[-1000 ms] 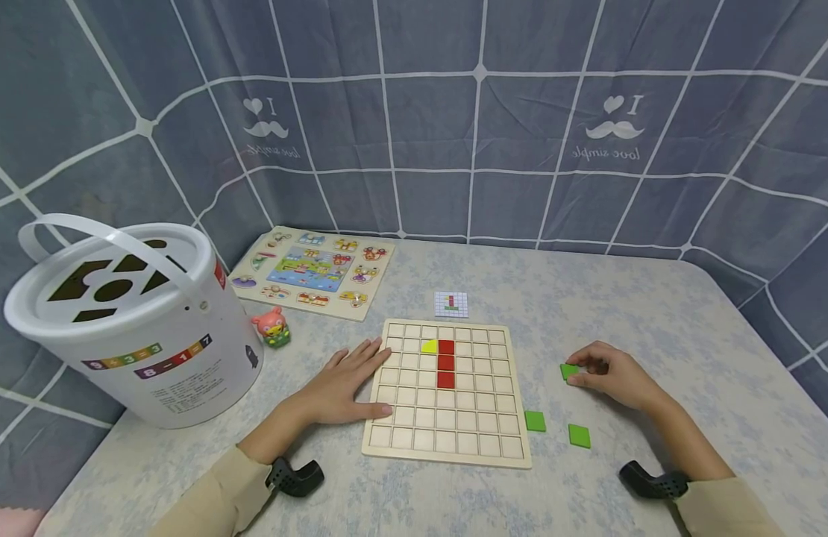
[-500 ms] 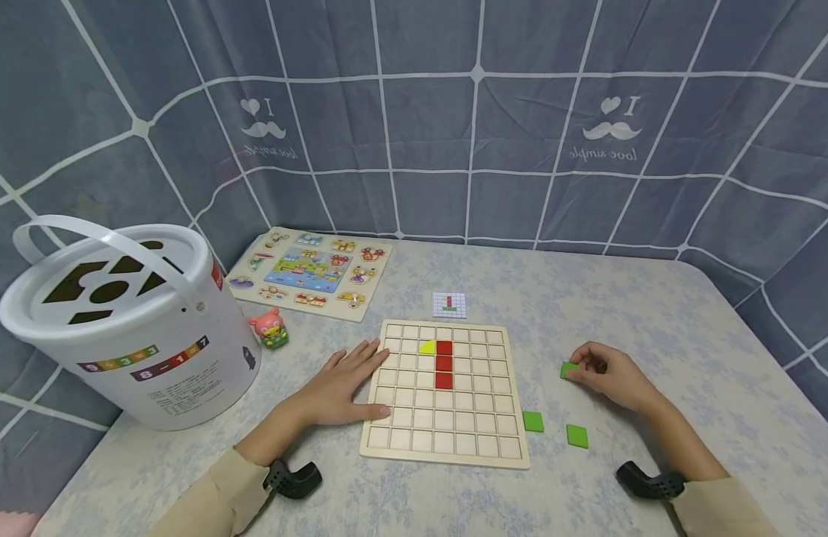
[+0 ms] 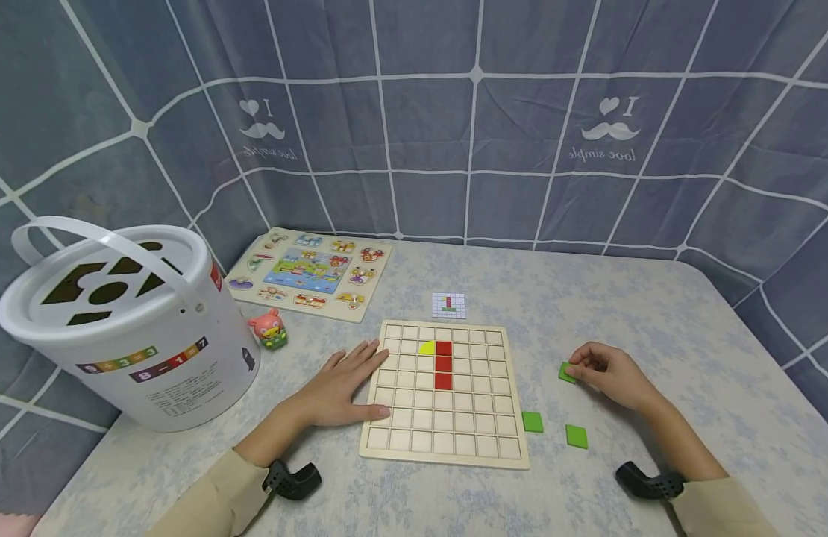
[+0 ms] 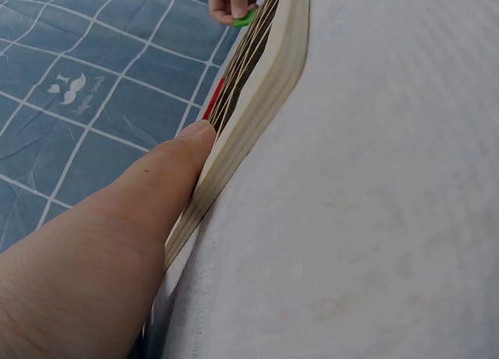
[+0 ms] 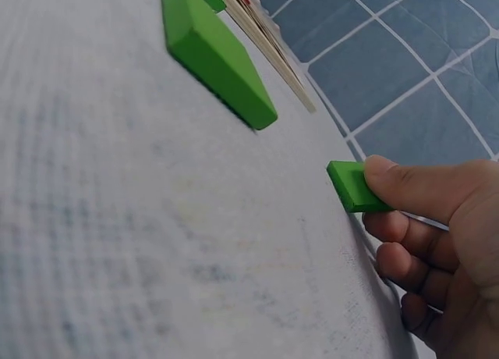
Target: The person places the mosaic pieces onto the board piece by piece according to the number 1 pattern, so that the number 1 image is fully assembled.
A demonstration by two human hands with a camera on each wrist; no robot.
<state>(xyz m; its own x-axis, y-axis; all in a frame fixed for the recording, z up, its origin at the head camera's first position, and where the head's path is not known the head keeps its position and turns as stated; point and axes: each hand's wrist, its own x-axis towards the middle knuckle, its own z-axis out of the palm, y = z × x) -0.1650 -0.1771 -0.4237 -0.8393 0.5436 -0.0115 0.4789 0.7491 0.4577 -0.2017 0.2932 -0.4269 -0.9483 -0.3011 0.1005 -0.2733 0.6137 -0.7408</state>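
My left hand rests with straight, spread fingers on the left edge of a wooden grid board. In the left wrist view its thumb lies over the board's rim. Three red square tiles stand in a column on the grid, with a yellow tile left of the top one. My right hand, right of the board, pinches a green square tile between thumb and fingers. Two more green tiles lie on the table, one by the board's right edge and another green tile farther right.
A small pattern card lies behind the board. At the left stand a white bucket with a handle and a small pink-headed figurine. A picture puzzle board lies at the back left. A tile-patterned curtain hangs behind the table.
My right hand's hold on the green tile has shifted slightly, with the thumb now over the tile. The left hand and the board stay as they were; the view has drifted a little.
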